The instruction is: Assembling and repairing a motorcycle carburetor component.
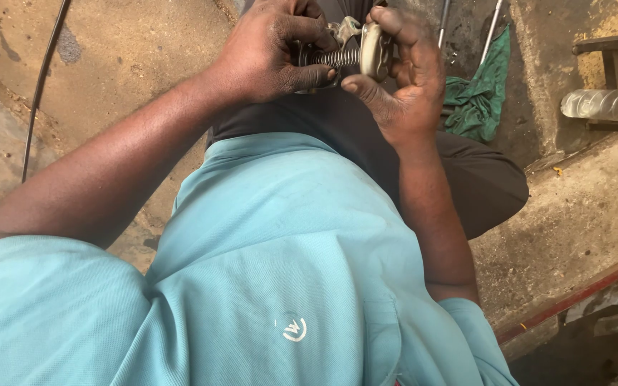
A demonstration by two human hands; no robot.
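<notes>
Teal shirt (266, 271) nearest. Above lap, left hand (270, 53) clasping spring (337, 57), right hand (402, 71) pinching metal cap (375, 50). Likely stiff, greasy, light; best gripped at both ends. Green rag (477, 100) on floor.

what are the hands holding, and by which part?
A small metal part with a coiled steel spring: left hand grips the spring end, right hand the round metal disc end.
</notes>
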